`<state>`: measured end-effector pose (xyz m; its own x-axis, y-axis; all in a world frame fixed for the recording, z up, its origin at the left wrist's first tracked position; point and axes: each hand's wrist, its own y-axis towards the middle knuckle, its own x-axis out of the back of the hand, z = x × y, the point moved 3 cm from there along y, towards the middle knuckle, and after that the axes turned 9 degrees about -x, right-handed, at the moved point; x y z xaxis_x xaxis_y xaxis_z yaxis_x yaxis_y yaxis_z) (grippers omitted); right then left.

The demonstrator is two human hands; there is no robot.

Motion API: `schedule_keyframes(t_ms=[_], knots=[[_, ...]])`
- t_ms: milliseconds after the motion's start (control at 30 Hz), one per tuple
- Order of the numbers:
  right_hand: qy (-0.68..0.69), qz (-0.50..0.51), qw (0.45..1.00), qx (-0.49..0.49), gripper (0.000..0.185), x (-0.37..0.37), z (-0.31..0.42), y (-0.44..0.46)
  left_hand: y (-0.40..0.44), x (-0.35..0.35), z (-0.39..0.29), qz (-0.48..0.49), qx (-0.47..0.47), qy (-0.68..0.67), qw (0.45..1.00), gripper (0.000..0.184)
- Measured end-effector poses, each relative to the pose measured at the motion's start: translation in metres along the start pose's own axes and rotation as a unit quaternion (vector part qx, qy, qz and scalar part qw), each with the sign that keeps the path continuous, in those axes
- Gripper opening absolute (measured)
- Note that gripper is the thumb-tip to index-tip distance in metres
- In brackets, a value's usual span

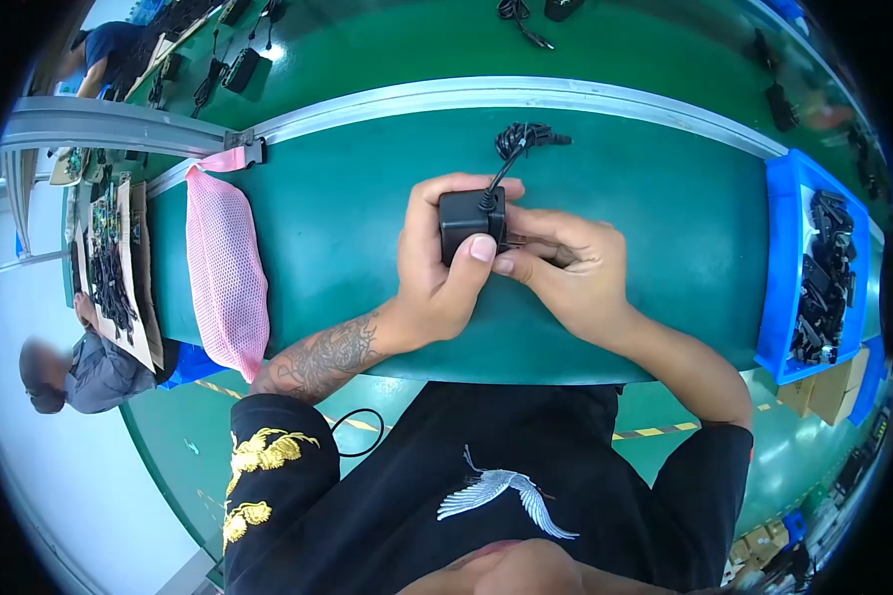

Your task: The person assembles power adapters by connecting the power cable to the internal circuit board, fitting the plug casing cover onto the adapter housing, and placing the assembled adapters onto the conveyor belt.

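A blue rectangular plastic bin (784, 268) stands at the right end of the green table (665, 218), filled with a jumble of small black parts (824, 278); brown cardboard boxes (835, 394) show below it. Towards the left end lies a long pink mesh bag (226, 268), its contents not clear through the weave, with a black plastic buckle (255, 151) at its far end. Beyond it, a brown cardboard tray (143, 248) carries dark cables, and a seated co-worker in a dark grey top (104, 377) has a hand at its edge.

The black box-shaped power adapter (458, 216) is held above the middle of the table. The left hand (435, 253) grasps it, fingers wrapped around and thumb over the near corner, hiding part of it. The fingers of the right hand (571, 263) are bent in at its right side, by the prongs; whether they grip, I cannot tell. The adapter's cord runs to a tied black cable bundle (526, 137) just beyond. A silver metal rail (526, 92) borders the table's far edge; past it lie more black adapters (240, 69).
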<state>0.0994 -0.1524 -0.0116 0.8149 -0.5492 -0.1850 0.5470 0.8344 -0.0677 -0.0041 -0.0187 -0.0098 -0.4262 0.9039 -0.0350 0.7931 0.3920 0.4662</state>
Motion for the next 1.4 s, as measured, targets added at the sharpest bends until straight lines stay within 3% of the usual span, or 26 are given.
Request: schedule_keyframes(t_ms=[233, 767, 867, 967, 1067, 1233, 1333, 1400], knots=[[-0.092, -0.039, 0.989, 0.109, 0.042, -0.004, 0.002, -0.006, -0.002, -0.001, -0.003, -0.033, 0.031, -0.067, 0.997, 0.052], [-0.141, -0.045, 0.979, 0.142, 0.041, -0.003, 0.006, -0.007, -0.005, -0.002, -0.002, -0.032, 0.049, -0.074, 0.996, 0.064], [-0.155, -0.055, 0.976, 0.143, 0.039, -0.006, 0.007, -0.007, -0.008, -0.002, -0.002, -0.055, 0.082, -0.069, 0.993, 0.058], [-0.162, -0.061, 0.976, 0.13, 0.035, -0.012, 0.01, -0.009, -0.007, -0.002, 0.001, -0.074, -0.001, 0.007, 0.997, 0.043], [-0.162, -0.047, 0.978, 0.122, 0.031, -0.014, 0.009, -0.008, -0.007, -0.01, -0.004, -0.118, -0.002, 0.013, 0.993, 0.035], [-0.113, -0.002, 0.991, 0.065, 0.028, -0.011, 0.003, 0.002, -0.007, -0.01, -0.001, -0.165, 0.054, -0.031, 0.984, 0.031], [-0.105, 0.016, 0.994, 0.037, 0.039, -0.009, 0.003, 0.002, -0.004, -0.005, 0.003, -0.136, 0.059, -0.025, 0.989, 0.028], [-0.104, 0.026, 0.99, 0.09, 0.057, -0.011, 0.001, 0.001, 0.004, 0.004, 0.002, -0.116, 0.071, -0.026, 0.99, 0.027]])
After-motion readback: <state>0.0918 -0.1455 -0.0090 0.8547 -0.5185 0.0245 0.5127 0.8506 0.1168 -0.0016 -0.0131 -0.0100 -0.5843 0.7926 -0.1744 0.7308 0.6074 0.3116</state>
